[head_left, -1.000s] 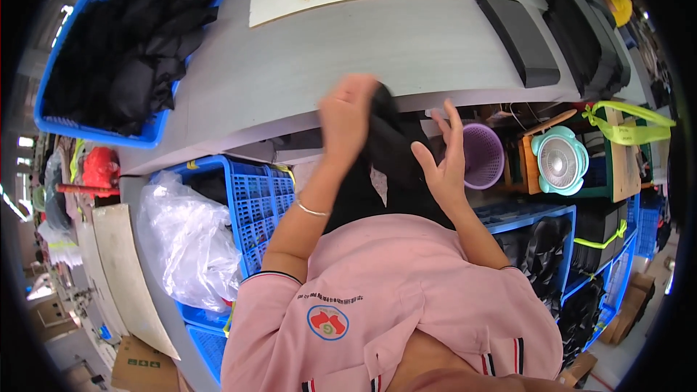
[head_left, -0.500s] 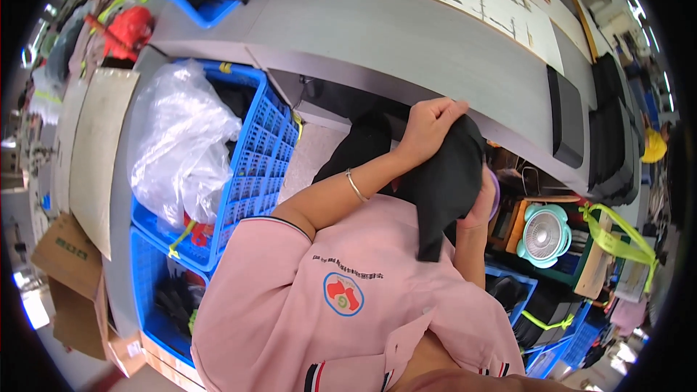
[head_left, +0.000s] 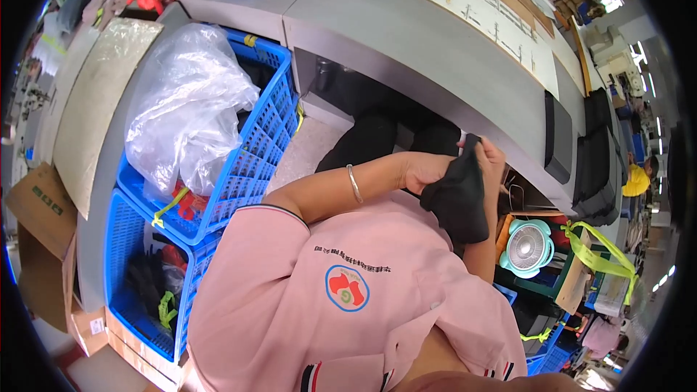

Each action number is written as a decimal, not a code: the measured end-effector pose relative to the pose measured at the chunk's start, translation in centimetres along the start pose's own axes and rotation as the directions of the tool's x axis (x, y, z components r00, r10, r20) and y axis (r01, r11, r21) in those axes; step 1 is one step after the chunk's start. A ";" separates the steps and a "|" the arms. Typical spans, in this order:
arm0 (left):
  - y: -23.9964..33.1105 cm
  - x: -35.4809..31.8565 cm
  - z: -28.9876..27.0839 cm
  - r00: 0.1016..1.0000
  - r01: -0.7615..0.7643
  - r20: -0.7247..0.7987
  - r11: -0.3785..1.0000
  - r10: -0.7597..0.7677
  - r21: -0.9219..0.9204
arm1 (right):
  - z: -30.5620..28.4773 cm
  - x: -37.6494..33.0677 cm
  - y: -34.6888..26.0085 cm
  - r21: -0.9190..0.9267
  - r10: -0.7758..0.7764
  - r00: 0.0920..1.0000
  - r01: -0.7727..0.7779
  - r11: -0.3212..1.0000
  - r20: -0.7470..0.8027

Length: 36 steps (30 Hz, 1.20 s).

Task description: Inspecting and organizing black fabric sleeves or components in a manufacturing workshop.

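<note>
Change: 1 second ago both hands worked the black cloth up at the edge of the grey table in mid frame; now the view has swung, and hands and cloth sit right of centre, lower, against the chest. I judge the piece is drawn in close for handling, not laid down.
Cardboard boxes (head_left: 36,210): far left edge, brown, flat-sided, matte.
Plastic bag (head_left: 185,112): upper left, clear, crinkled and glossy, bulging out of a crate.
Blue crates (head_left: 250,167): left of centre, 2 stacked, rigid lattice plastic; yellow straps and dark items show through the lower one.
Bangle (head_left: 353,184): centre, thin silver metal ring on the left wrist.
Left hand (head_left: 421,172): right of centre, fingers curled shut around the upper edge of the cloth.
Black cloth (head_left: 459,199): right of centre, just under the table edge, soft, matte, folded into a drooping wad held between both hands.
Right hand (head_left: 492,163): just right of the cloth, fingers bent over its top, pinching it; the palm is hidden behind the fabric.
Grey table (head_left: 406,43): across the top, smooth flat surface, a pale paper pattern sheet on it.
Small fan (head_left: 528,248): lower right, round, teal plastic with a wire-style grille.
</note>
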<state>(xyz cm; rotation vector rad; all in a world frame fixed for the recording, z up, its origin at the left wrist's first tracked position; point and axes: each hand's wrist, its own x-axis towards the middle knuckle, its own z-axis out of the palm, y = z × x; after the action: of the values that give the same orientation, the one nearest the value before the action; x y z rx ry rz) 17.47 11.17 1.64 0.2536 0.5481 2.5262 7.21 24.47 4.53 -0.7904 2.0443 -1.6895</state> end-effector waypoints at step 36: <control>11.9 4.1 -6.5 0.575 -0.197 -0.571 0.776 0.586 0.599 | -3.8 5.3 -0.7 0.431 -0.234 0.959 0.146 0.891 0.158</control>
<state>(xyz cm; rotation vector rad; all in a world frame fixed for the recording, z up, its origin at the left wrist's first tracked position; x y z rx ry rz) 6.60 2.06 1.19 -0.6089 1.6245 2.8324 0.90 23.96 6.34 -0.9913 1.4324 -1.9639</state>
